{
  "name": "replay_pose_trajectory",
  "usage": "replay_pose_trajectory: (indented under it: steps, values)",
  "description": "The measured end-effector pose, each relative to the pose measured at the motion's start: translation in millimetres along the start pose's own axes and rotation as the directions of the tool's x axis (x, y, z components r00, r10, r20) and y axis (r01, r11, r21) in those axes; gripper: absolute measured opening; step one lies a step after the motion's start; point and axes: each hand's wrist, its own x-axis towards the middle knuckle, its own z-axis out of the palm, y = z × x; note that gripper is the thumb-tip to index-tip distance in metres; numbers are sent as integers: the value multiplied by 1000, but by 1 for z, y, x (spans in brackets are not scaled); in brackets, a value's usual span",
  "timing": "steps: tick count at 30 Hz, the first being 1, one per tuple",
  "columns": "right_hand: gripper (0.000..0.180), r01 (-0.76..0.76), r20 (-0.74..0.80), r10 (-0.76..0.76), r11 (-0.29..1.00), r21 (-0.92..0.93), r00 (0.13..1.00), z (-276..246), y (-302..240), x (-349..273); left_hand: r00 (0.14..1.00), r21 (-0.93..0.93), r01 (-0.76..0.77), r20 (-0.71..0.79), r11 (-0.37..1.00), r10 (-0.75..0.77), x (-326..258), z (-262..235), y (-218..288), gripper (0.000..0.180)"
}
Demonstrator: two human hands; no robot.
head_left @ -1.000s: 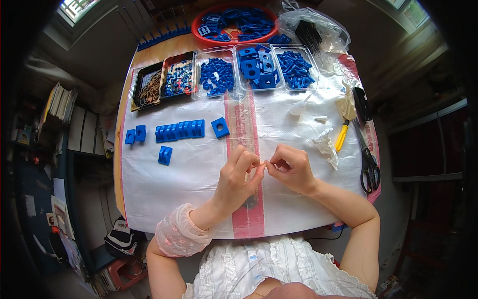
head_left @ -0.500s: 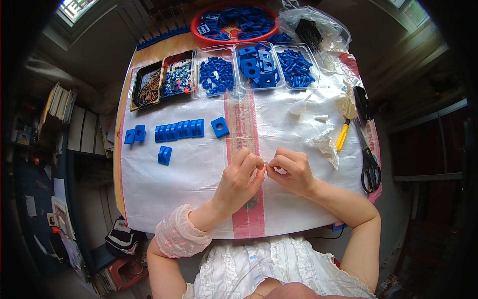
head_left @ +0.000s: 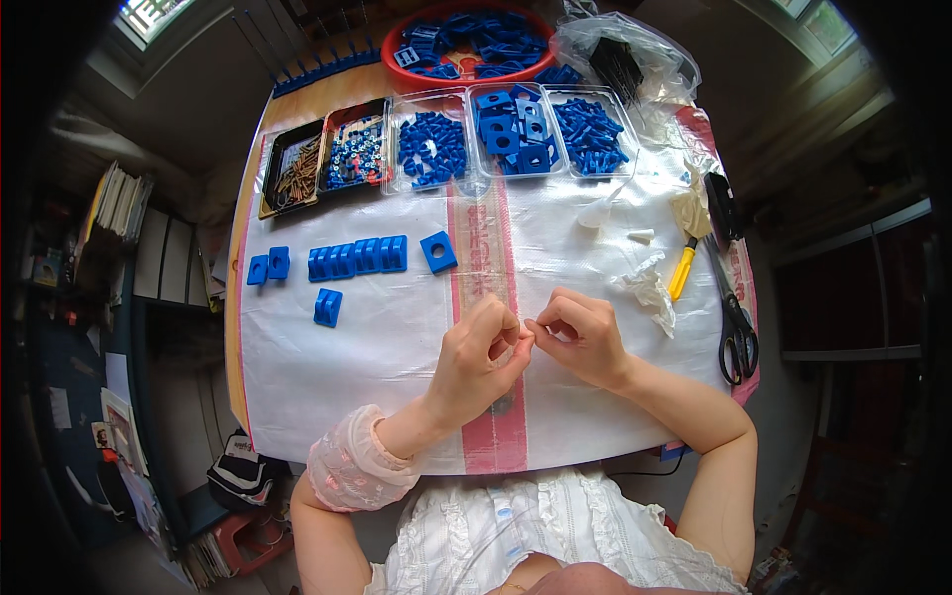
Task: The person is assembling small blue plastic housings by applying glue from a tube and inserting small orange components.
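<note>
My left hand (head_left: 483,347) and my right hand (head_left: 578,337) meet fingertip to fingertip above the red stripe of the white woven sheet (head_left: 387,367). Both are closed in a pinch; whatever lies between the fingertips is too small or hidden to make out. Beyond my left hand a single blue square block with a round hole (head_left: 437,253) lies on the sheet. Left of it stands a row of blue ribbed blocks (head_left: 357,258), with one similar blue piece (head_left: 327,308) nearer me. Two more blue pieces (head_left: 279,264) sit at the far left.
Across the back stand a black tray of screws (head_left: 297,178), a tray of small nuts and bits (head_left: 355,154), and clear boxes of blue parts (head_left: 516,134). Behind them is a red basin (head_left: 544,61). A yellow-handled screwdriver (head_left: 682,271), black scissors (head_left: 738,342) and crumpled paper (head_left: 651,295) lie right.
The fingers of both hands have shifted slightly, with my right hand's fingers a little higher and the pinch still together. The blue parts have not moved.
</note>
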Motion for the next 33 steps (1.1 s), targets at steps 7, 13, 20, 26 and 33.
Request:
replay_pose_trajectory:
  steps: [7, 13, 20, 26, 33]
  values:
    - [13, -299, 113, 278, 845, 443, 954, -4, 10, 0, 974, -301, 215, 1, 929, -225, 11, -2, -3, 12]
    - [11, -304, 160, 259, 798, 520, 953, -6, 14, -1, 901, -454, 427, 283, 782, -328, 9, -6, -8, 25]
    - [31, -159, 87, 133, 812, 562, 987, -7, 15, 6, 850, -540, 525, 369, 658, -376, 5, 1, -16, 22]
    - [38, -177, 132, 119, 715, 677, 984, -3, 14, 6, 811, -506, 585, 390, 634, -436, 4, 2, -19, 21]
    - [40, -210, 143, 155, 700, 683, 978, -3, 15, 4, 784, -505, 621, 405, 600, -471, 5, 1, -18, 23]
